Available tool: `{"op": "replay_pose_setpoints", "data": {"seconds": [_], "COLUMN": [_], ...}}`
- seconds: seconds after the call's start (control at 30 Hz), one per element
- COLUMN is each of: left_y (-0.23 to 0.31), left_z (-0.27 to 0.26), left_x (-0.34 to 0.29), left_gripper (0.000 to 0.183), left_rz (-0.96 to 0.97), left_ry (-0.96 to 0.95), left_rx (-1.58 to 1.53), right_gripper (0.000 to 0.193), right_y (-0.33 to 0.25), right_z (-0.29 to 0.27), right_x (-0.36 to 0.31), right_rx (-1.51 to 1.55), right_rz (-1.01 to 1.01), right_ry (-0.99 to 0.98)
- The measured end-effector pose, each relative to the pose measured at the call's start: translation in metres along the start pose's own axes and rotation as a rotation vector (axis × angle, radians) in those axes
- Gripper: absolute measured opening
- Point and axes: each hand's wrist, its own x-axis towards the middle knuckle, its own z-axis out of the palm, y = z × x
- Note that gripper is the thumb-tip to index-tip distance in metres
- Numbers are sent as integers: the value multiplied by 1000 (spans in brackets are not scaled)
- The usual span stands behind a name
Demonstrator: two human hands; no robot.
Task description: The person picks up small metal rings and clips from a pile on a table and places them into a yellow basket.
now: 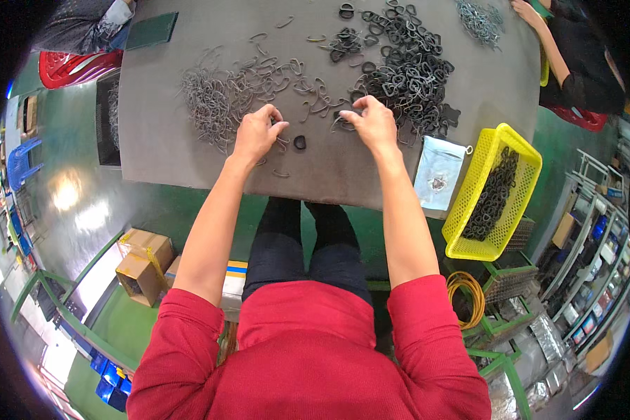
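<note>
My left hand [257,133] is at the near edge of a pile of bent grey wire hooks [217,105], thumb and fingers drawn together in a pinch. Whatever lies in that pinch is too small to name. To the right, my right hand [374,126] is beside a heap of black D-shaped rings [409,77]. Its thumb and forefinger are curled close together by a thin piece of wire, and I cannot make out what they grip. Between both hands a single black ring [299,143] lies on the grey table [322,171].
A yellow basket [460,217] of dark rings stands at the table's right edge, beside a pale blue pouch [437,168]. Another wire pile [479,24] lies far right, near a co-worker's arm [553,49]. Someone else sits far left by a dark green tray [152,30].
</note>
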Motion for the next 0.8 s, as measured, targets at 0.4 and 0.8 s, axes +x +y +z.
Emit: {"op": "replay_pose_setpoints", "data": {"seconds": [0.4,0.8], "left_y": [4,-12], "left_z": [-16,-31], "left_x": [-14,-29], "left_gripper": [18,17], "left_rz": [-304,-323], "left_ry": [-54,-11], "left_rx": [-620,-581], "right_gripper": [21,23], "right_y": [22,49], "right_z": [-16,-23], "right_x": [-8,-32], "right_rx": [515,1223], "right_rz": [157,211], "right_ry": [-143,-451]}}
